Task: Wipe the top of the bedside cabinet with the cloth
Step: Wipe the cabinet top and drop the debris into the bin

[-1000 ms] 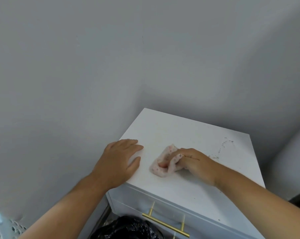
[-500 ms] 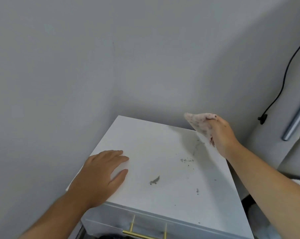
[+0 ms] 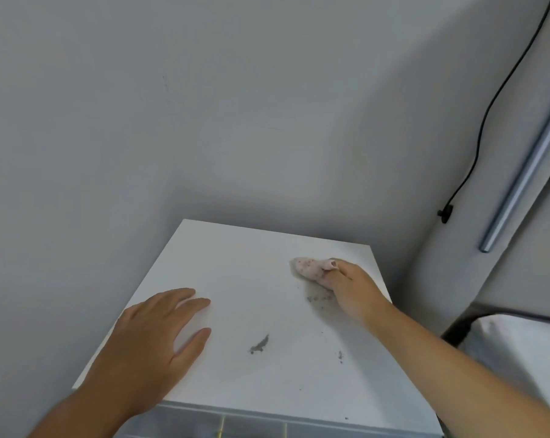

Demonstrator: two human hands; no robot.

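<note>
The white bedside cabinet stands in the corner of two grey walls. My right hand grips a bunched pink cloth and presses it on the cabinet top near the far right corner. My left hand lies flat, fingers apart, on the near left part of the top. Grey dust smears lie on the top: one clump near the middle front, loose specks just beside my right hand, and a small bit further front.
A black cable hangs down the right wall to a clip. A grey metal bar leans at the right. A white cushioned surface sits low at the right. A gold drawer handle shows at the cabinet front.
My right hand, which held the cloth lifted at the far right corner half a second ago, has come down and pressed the cloth onto the top. My left hand stays flat.
</note>
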